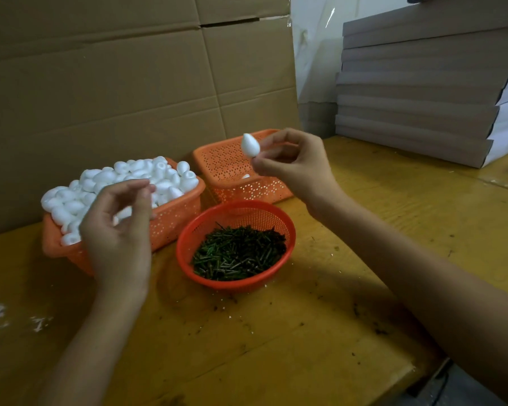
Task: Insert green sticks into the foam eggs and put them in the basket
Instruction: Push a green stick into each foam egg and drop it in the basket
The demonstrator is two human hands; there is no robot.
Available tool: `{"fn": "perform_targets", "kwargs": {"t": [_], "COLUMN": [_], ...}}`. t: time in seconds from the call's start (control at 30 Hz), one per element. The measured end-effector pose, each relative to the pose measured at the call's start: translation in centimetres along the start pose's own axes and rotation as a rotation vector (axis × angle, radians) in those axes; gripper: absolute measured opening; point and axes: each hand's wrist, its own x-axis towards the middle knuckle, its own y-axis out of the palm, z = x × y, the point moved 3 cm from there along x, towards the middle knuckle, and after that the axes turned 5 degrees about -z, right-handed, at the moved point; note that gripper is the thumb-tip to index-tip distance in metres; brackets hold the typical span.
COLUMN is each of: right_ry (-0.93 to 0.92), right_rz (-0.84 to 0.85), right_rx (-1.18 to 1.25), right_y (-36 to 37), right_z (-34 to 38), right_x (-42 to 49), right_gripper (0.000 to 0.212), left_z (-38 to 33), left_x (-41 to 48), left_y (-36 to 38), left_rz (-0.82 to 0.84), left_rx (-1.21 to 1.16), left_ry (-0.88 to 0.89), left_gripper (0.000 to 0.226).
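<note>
The egg (249, 145), long axis running 11 to 5 o'clock, narrow end pinched by the right hand's (294, 165) thumb and forefinger, hung above the basket (217, 159) at its 7 o'clock, no stick showing, while the left hand (121, 227), loosely curled and seemingly empty, lay farther off at 8 o'clock.

No readable text, labels or numbers anywhere.

Right hand (294, 165): pinching a foam egg (249, 145), raised behind the round basket (247, 213).
Left hand (121, 227): fingers loosely curled, left of the round basket.
Green sticks (238, 253): heaped inside the round basket.
</note>
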Motion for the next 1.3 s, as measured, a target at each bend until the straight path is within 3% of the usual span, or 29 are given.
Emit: {"fn": "perform_targets", "kwargs": {"t": [0.13, 0.23, 0.53, 1.1, 1.3], "right_ry": [-0.039, -0.067, -0.187, -0.324, -0.422], "right_rz": [-0.180, -0.271, -0.187, -0.205, -0.266], "right_rx": [-0.174, -0.387, -0.769, -0.875, -0.768], "right_y": [-2.1, -3.4, -3.8, -3.2, -2.6], "right_z": [-1.4, -2.5, -3.0, -3.1, -2.1], "right_x": [1.6, 2.5, 2.8, 2.7, 2.2], "right_gripper": [0.026, 0.020, 0.008, 0.012, 0.010], "left_z": [0.7, 1.7, 3.2, 2.9, 3.0], "left_x": [1.4, 1.5, 0.7, 1.1, 1.3], "left_y": [-2.3, -2.6, -1.5, -1.3, -1.4], "left_rz": [-0.131, -0.071, 0.197, 0.237, 0.241], "left_rx": [0.478, 0.750, 1.256, 1.231, 1.211], "left_ry": [0.276, 0.416, 0.416, 0.363, 0.347], "left_gripper": [0.018, 0.022, 0.042, 0.035, 0.035]}}
